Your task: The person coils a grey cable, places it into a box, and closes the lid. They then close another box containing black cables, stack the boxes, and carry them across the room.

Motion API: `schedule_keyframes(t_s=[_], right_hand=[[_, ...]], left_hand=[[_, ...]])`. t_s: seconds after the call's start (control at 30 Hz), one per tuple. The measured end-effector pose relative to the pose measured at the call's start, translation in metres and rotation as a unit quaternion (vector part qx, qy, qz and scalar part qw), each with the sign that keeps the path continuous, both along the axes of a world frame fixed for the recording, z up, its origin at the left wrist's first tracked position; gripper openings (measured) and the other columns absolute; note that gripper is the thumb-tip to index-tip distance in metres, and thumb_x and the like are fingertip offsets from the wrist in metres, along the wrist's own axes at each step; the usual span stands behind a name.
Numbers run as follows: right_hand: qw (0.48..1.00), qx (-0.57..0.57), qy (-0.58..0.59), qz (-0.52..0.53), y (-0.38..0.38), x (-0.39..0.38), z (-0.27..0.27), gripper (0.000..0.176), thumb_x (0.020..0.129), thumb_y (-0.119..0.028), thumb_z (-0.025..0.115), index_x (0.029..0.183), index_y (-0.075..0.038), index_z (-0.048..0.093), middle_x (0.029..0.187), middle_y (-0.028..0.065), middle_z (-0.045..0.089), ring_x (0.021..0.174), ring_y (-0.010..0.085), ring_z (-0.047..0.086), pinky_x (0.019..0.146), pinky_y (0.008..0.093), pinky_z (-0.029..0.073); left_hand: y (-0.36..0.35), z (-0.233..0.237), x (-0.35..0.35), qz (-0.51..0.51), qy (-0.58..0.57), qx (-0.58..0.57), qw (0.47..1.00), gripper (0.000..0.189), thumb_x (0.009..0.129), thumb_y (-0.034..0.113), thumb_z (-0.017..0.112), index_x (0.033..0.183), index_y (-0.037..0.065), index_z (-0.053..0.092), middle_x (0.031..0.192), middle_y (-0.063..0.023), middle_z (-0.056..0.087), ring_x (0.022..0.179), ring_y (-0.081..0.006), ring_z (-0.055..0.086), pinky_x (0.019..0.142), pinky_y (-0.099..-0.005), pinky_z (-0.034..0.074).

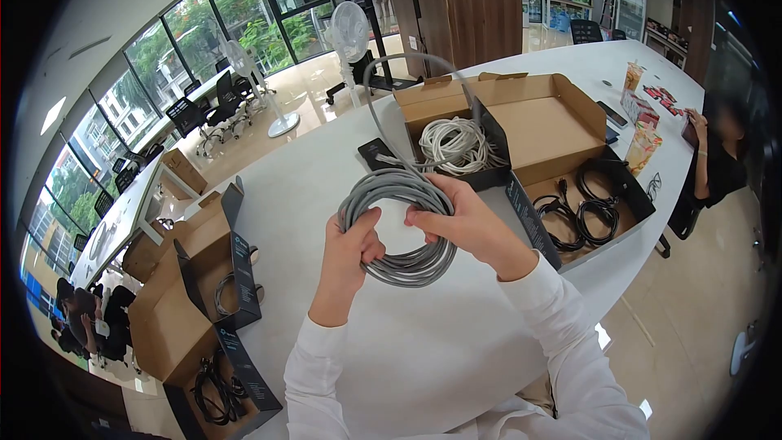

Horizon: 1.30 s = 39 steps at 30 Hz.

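A coil of grey cable (407, 271) is held up over the white table, with a loose loop of the same cable arching above it. My left hand (352, 246) is wrapped round the coil's left side, thumb toward the middle. On its right side my right hand (460, 218) grips the coil, fingers curled into the ring. Just behind the coil stands an open cardboard box with a bundle of white cable (458, 145) in it. To the right, another open box holds several coils of black cable (599, 220).
Two more open boxes stand at the left, one with a grey cable (225, 293), the other with black cables (216, 391). A dark phone (612, 114), drink cups (643, 149) and red packets lie at the far right, near a seated person (721, 147). White fans (349, 33) stand beyond the table (297, 171).
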State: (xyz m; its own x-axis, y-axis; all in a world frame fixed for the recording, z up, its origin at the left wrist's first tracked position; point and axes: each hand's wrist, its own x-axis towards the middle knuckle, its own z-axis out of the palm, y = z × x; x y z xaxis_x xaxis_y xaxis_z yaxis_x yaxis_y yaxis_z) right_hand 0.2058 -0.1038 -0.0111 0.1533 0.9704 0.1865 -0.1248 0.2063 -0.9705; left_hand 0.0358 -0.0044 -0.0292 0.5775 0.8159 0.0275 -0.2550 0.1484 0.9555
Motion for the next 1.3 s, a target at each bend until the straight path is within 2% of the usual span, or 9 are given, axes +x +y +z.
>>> schedule_keyframes(t_s=[0.07, 0.23, 0.33, 0.4, 0.57, 0.67, 0.9, 1.1, 1.3], right_hand=[[0.999, -0.032, -0.018, 0.003, -0.003, 0.000, 0.003, 0.014, 0.090, -0.011, 0.066, 0.100, -0.003, 0.061, 0.075, 0.0003, 0.060, 0.062, 0.0053, 0.053, 0.054, 0.0209, 0.041], [0.999, -0.036, -0.006, -0.002, 0.001, 0.005, -0.003, 0.014, 0.091, -0.012, 0.064, 0.102, -0.004, 0.062, 0.067, -0.0037, 0.051, 0.051, 0.0056, 0.046, 0.047, 0.0234, 0.036], [0.999, -0.053, -0.004, -0.002, 0.004, 0.008, -0.005, 0.011, 0.092, -0.011, 0.064, 0.099, -0.004, 0.062, 0.065, -0.0048, 0.047, 0.053, 0.0048, 0.040, 0.048, 0.0234, 0.034], [0.997, -0.072, -0.032, 0.008, 0.004, 0.010, -0.002, 0.010, 0.092, -0.010, 0.064, 0.099, -0.004, 0.062, 0.066, -0.0048, 0.047, 0.055, 0.0047, 0.039, 0.050, 0.0234, 0.034], [0.965, 0.012, -0.256, 0.057, 0.001, 0.019, -0.012, 0.014, 0.091, -0.008, 0.064, 0.102, 0.001, 0.064, 0.073, -0.0020, 0.058, 0.065, 0.0061, 0.047, 0.057, 0.0248, 0.041], [0.955, 0.034, -0.285, 0.068, -0.003, 0.019, -0.006, 0.017, 0.089, -0.006, 0.065, 0.103, 0.003, 0.063, 0.077, -0.0001, 0.062, 0.071, 0.0068, 0.049, 0.063, 0.0261, 0.044], [0.965, 0.035, -0.257, 0.032, -0.013, 0.015, 0.013, 0.014, 0.089, -0.009, 0.064, 0.097, 0.002, 0.063, 0.071, 0.0015, 0.056, 0.067, 0.0095, 0.045, 0.061, 0.0276, 0.041], [0.994, -0.038, -0.102, -0.021, -0.034, 0.023, 0.033, 0.014, 0.091, -0.012, 0.064, 0.101, -0.002, 0.066, 0.067, -0.0058, 0.047, 0.054, 0.0022, 0.039, 0.050, 0.0210, 0.032], [0.994, 0.005, 0.067, 0.086, -0.030, 0.035, 0.026, 0.016, 0.090, -0.010, 0.064, 0.103, -0.001, 0.065, 0.062, -0.0065, 0.043, 0.051, 0.0044, 0.036, 0.050, 0.0240, 0.031]], left_hand=[[-0.001, -0.004, 0.003, 0.036, 0.034, 0.104, 0.993, 0.011, 0.092, 0.015, 0.066, 0.086, 0.006, 0.061, 0.052, 0.0030, 0.044, 0.042, -0.0112, 0.042, 0.048, -0.0265, 0.039], [0.003, -0.005, 0.000, 0.118, 0.197, 0.346, 0.910, 0.020, 0.088, 0.015, 0.069, 0.098, -0.002, 0.064, 0.061, -0.0055, 0.060, 0.055, -0.0183, 0.059, 0.055, -0.0307, 0.047], [0.005, -0.002, -0.004, 0.214, 0.288, 0.573, 0.737, 0.031, 0.080, 0.012, 0.075, 0.106, 0.000, 0.065, 0.086, -0.0121, 0.068, 0.078, -0.0274, 0.066, 0.071, -0.0355, 0.052], [-0.005, 0.011, 0.008, 0.323, 0.184, 0.624, 0.687, 0.040, 0.073, 0.009, 0.076, 0.112, 0.005, 0.066, 0.103, -0.0123, 0.066, 0.094, -0.0322, 0.064, 0.082, -0.0395, 0.050], [0.000, 0.010, -0.001, 0.173, 0.133, 0.829, 0.515, 0.061, 0.063, 0.004, 0.077, 0.122, 0.009, 0.062, 0.121, -0.0099, 0.062, 0.113, -0.0345, 0.060, 0.095, -0.0473, 0.047], [-0.006, 0.013, -0.004, 0.076, 0.183, 0.694, 0.692, 0.061, 0.064, 0.003, 0.076, 0.123, 0.009, 0.061, 0.121, -0.0112, 0.062, 0.112, -0.0325, 0.061, 0.095, -0.0452, 0.048], [0.003, 0.012, -0.011, 0.117, 0.232, 0.668, 0.698, 0.062, 0.064, 0.015, 0.084, 0.120, 0.006, 0.062, 0.111, -0.0135, 0.067, 0.106, -0.0328, 0.064, 0.095, -0.0399, 0.050], [0.029, 0.004, -0.023, -0.203, 0.171, 0.394, 0.880, 0.084, 0.067, 0.054, 0.087, 0.126, 0.002, 0.060, 0.111, -0.0103, 0.069, 0.101, -0.0210, 0.066, 0.089, -0.0352, 0.051], [0.056, -0.027, -0.020, -0.325, 0.088, 0.255, 0.906, 0.095, 0.078, 0.083, 0.053, 0.124, 0.001, 0.061, 0.111, -0.0084, 0.067, 0.103, -0.0205, 0.062, 0.089, -0.0344, 0.050]])
